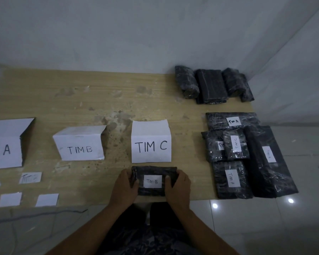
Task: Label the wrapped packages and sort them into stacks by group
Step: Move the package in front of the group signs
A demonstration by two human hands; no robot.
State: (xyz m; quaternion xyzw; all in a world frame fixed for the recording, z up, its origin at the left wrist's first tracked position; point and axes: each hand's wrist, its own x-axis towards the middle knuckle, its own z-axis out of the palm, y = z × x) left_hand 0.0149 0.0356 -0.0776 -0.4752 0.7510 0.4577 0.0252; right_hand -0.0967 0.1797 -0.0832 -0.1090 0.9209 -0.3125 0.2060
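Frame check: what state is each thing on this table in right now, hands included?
Held package: labelled TIM B, gripped at both ends, in front of the TIM C sign.
Left hand: grips its left end.
Right hand: grips its right end.
TIM B sign: folded, standing.
Far packages: three, unlabelled.
Right-side packages: five, labelled, mixed groups, some overlapping.
Blank slips: lying flat, unused.

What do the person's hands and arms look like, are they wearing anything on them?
The left hand and right hand are bare: no gloves, rings or watch show in the dim light. The left forearm and right forearm are uncovered, with no sleeve in view.
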